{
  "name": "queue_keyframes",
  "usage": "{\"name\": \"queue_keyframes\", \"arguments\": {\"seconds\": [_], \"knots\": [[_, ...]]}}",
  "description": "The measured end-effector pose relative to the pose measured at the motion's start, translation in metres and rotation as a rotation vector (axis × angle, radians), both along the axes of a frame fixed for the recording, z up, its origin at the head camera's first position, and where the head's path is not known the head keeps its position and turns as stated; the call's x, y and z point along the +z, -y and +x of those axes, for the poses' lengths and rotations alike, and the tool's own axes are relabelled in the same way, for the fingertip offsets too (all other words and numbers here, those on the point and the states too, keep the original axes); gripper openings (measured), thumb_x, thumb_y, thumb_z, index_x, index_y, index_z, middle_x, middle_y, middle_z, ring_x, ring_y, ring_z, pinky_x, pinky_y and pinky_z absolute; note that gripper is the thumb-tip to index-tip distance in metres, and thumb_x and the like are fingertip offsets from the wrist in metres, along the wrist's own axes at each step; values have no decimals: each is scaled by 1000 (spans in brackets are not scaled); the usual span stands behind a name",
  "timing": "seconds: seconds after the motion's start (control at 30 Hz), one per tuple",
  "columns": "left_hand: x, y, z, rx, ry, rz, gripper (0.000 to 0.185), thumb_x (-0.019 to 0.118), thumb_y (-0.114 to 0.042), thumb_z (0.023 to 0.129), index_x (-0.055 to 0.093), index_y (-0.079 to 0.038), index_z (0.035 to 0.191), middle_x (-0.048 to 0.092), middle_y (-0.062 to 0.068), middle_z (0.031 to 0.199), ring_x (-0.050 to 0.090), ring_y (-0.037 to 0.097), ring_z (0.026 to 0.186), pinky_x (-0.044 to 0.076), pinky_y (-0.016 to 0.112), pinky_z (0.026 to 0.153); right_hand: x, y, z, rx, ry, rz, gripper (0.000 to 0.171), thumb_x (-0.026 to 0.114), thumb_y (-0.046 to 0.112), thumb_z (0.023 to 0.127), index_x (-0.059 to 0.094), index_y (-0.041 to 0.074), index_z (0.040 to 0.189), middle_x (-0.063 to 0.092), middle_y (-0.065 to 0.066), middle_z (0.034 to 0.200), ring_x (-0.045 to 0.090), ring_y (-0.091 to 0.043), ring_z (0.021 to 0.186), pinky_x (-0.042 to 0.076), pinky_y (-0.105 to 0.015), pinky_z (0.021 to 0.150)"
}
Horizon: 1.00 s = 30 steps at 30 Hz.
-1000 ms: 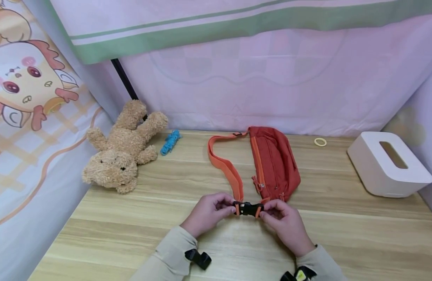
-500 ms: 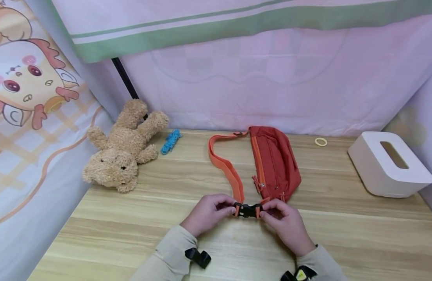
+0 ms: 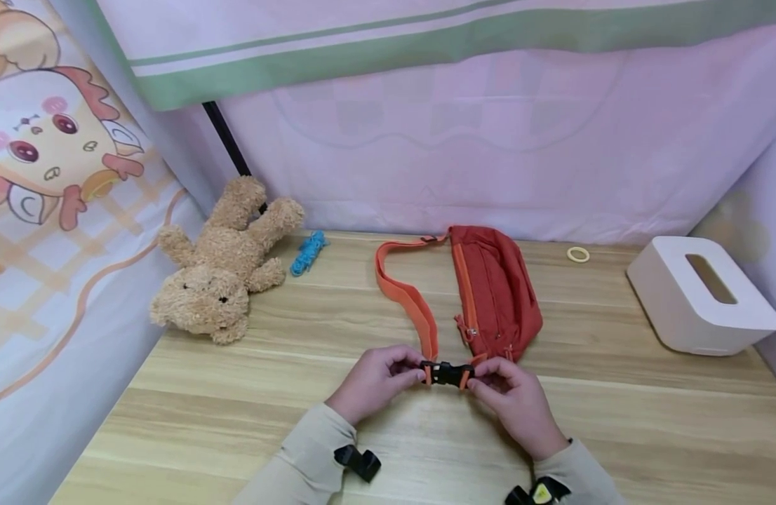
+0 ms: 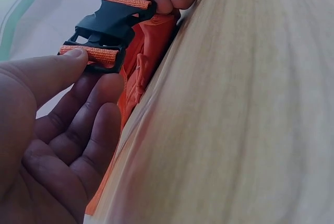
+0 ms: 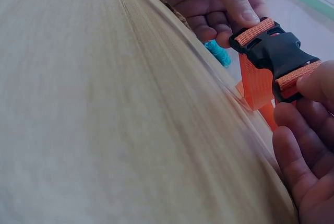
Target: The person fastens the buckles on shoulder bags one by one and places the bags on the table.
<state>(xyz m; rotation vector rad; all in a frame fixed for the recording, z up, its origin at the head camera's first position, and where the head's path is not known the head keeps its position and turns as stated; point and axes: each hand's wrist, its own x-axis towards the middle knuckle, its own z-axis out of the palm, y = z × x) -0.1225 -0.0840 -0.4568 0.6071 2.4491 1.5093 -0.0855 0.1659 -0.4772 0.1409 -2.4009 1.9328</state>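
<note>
A black side-release buckle (image 3: 447,374) is held between both hands, just in front of a red waist bag (image 3: 497,291). My left hand (image 3: 378,382) pinches its left end, thumb on the orange webbing, as the left wrist view shows on the buckle (image 4: 104,28). The other end is pinched by my right hand (image 3: 517,400), with thumb and fingers on the webbing loop. In the right wrist view the two halves of the buckle (image 5: 276,51) sit joined together. The orange strap (image 3: 407,298) curves from the left end back to the bag's far corner.
A plush teddy bear (image 3: 220,266) lies at the left, beside a blue bundle of cord (image 3: 309,252). Toward the back right are a pale yellow ring (image 3: 578,254) and a white tissue box (image 3: 697,301). A pink curtain (image 3: 426,161) hangs behind the wooden table (image 3: 249,400).
Both hands keep their pinch on the buckle, which shifts only very slightly. The head view drifts a little; the bag and the other things stay where they were.
</note>
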Motion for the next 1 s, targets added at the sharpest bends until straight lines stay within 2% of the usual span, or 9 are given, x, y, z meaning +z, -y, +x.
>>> {"name": "queue_keyframes", "arguments": {"seconds": [0.23, 0.43, 0.6, 0.8, 0.93, 1.0], "knots": [[0, 0, 0, -22, -27, -33, 15, 74, -19, 93, 77, -19, 107, 73, -9, 103, 65, 4, 93, 55, 25, 83, 0, 0, -1, 6, -15, 39, 11, 79, 4, 85, 71, 9, 92, 70, -8, 99, 65, -12, 87, 56, -23, 74], [-1, 1, -1, -11, -1, -15, 10, 72, -19, 94, 74, -19, 103, 70, -9, 94, 63, 7, 83, 54, 24, 71, 1, 0, -1, -14, 27, 59, 14, 75, -2, 86, 65, 6, 93, 69, -11, 101, 65, -13, 84, 56, -24, 72], [-1, 2, -1, -4, 13, 12, 6, 73, -18, 93, 73, -19, 99, 68, -9, 88, 61, 8, 78, 52, 23, 65, 0, 0, -2, -3, 12, 34, 13, 77, 1, 86, 67, 4, 93, 70, -13, 101, 66, -13, 84, 57, -24, 72], [0, 1, 0, -6, -15, 6, 10, 74, -18, 92, 76, -17, 101, 72, -7, 96, 62, 7, 81, 53, 24, 69, 0, 0, 0, -1, 2, 34, 10, 79, 7, 86, 72, 8, 93, 71, -9, 102, 66, -12, 89, 56, -23, 76], [0, 1, -1, -12, -30, -28, 15, 74, -19, 92, 77, -19, 106, 73, -9, 104, 65, 4, 88, 54, 24, 76, 2, 0, 1, -3, 2, 38, 10, 79, 6, 86, 73, 9, 94, 71, -8, 101, 66, -13, 89, 56, -23, 75], [1, 2, -1, -15, -22, -34, 14, 73, -19, 93, 77, -20, 107, 73, -9, 102, 64, 5, 86, 54, 24, 74, 2, 0, 1, -7, 4, 37, 11, 78, 4, 86, 71, 8, 94, 71, -9, 101, 65, -13, 86, 56, -24, 74]]}}
